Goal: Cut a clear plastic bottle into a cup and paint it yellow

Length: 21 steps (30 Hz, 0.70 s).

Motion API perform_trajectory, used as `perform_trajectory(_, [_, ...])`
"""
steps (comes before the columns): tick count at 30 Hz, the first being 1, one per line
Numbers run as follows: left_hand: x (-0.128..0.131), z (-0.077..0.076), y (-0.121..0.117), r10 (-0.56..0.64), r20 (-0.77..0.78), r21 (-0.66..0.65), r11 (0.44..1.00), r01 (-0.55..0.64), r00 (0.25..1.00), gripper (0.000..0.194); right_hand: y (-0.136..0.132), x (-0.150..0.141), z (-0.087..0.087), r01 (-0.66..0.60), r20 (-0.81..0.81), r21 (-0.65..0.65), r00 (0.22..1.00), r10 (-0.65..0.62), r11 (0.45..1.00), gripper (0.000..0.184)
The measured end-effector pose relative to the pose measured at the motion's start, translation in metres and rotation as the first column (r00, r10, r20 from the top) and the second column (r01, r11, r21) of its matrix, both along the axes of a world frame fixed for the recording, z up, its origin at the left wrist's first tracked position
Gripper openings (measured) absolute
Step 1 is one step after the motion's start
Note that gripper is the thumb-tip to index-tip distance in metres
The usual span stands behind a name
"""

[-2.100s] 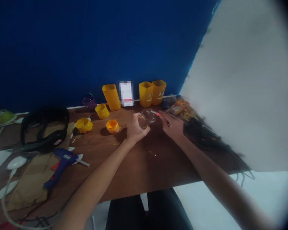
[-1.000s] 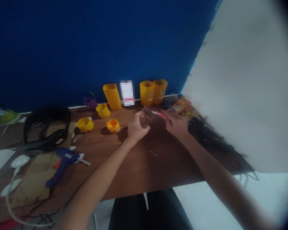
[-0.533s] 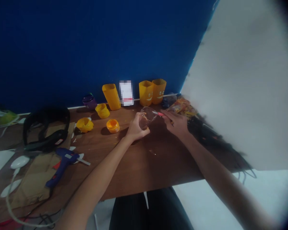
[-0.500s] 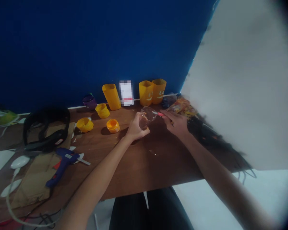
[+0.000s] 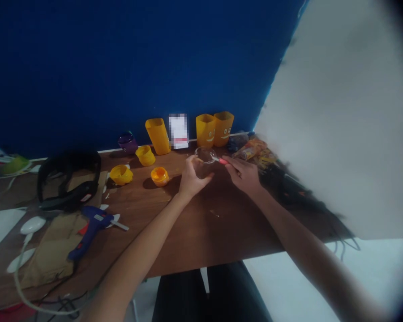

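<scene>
My right fingers grip the cutter, which could slip if the plastic my left fingers loosely hold twists.

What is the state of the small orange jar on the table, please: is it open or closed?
Open: no lid covers the jar, and its round mouth shows orange inside. How full it is, I cannot tell.

White card pixelated; right fingers partly hide the pink handle; left edge crops a white sheet.
</scene>
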<state>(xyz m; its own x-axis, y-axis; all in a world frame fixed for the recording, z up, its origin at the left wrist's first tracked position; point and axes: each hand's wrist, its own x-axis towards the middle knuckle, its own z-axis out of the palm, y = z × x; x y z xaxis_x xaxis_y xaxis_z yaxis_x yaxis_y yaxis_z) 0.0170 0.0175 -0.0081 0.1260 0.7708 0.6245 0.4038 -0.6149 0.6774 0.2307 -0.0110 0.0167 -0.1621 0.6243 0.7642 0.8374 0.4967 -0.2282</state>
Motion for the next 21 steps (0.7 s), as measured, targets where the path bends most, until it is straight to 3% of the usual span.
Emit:
perform_trajectory(5, [0.0017,-0.0034,0.001,0.162,-0.016,-0.002,0.987,-0.162,0.987,0.072,-0.0029,-0.0063,0.0012,0.038,0.034,0.022,0.999,-0.039,0.999,0.034])
perform_trajectory(9, [0.0003,-0.0037,-0.0016,0.169,-0.05,0.023,0.985,-0.168,0.984,0.073,-0.0016,-0.004,-0.0005,0.081,0.045,0.01,0.996,-0.081,0.997,0.033])
perform_trajectory(14, [-0.0001,-0.0004,-0.005,0.104,-0.126,0.092,0.991,-0.092,0.987,0.07,0.0027,0.0018,-0.004,0.138,0.039,0.002,0.99,-0.138,0.99,0.033])
perform_trajectory(21, [-0.0014,0.0058,-0.0052,-0.18,0.033,-0.046,0.982,0.182,0.983,0.068,0.0019,0.0008,-0.0045,0.15,0.037,0.039,0.988,-0.152,0.988,0.032])
